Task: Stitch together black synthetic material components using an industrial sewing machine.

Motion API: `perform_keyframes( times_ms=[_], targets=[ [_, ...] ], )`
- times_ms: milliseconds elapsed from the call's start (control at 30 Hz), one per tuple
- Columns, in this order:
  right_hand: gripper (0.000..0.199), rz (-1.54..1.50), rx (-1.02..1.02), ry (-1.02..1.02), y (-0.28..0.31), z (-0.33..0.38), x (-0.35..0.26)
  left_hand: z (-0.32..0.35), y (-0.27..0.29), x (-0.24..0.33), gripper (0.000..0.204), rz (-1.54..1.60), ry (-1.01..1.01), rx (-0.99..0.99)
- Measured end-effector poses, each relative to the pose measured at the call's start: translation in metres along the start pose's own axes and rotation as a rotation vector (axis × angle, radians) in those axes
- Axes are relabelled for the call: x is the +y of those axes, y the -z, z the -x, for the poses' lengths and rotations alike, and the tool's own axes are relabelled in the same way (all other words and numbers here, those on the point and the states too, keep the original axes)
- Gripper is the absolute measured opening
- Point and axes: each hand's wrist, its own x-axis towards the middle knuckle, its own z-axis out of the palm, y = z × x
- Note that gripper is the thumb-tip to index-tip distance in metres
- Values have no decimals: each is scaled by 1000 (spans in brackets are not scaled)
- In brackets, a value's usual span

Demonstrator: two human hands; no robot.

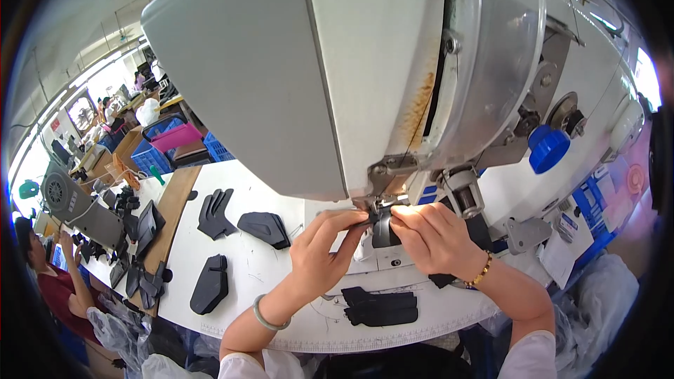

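A small black fabric piece [384,232] lies under the presser foot of the sewing machine [267,84], and I hold it from both sides. My left hand [321,249] is closed, thumb and fingertips pinching the piece's left edge close to the needle area. On the other side my right hand [437,240] is closed too, its fingers gripping the right edge. The machine head hides part of the needle. Nearer to me, between my forearms, some black cut pieces [380,307] lie on the white table [274,288].
Left of my hands lie a black glove-shaped piece [215,213] and stacks of black padded pieces [263,229] [210,285]. Beyond a wooden strip [170,210], more black parts surround a grey motor-like machine [81,207]. A person in a red top [60,288] sits at far left. Plastic bags [597,309] hang at right.
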Motion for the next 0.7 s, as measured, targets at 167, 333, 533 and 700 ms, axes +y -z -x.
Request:
perform_keyframes(
  times_ms=[167,333,533,700],
  targets=[
    [15,-8,-61,38,4,4,-5,-2,9,-4,25,52,-55,-77],
    [20,-11,-120,-59,10,10,-17,-5,18,-2,34,-73,-197,-230],
    [23,-31,-116,-142,11,7,-20,-2,15,-8,32,-197,-358,-240],
    [26,-25,-51,-177,6,11,-19,-3,14,-8,31,-182,-379,-208]
  ],
)
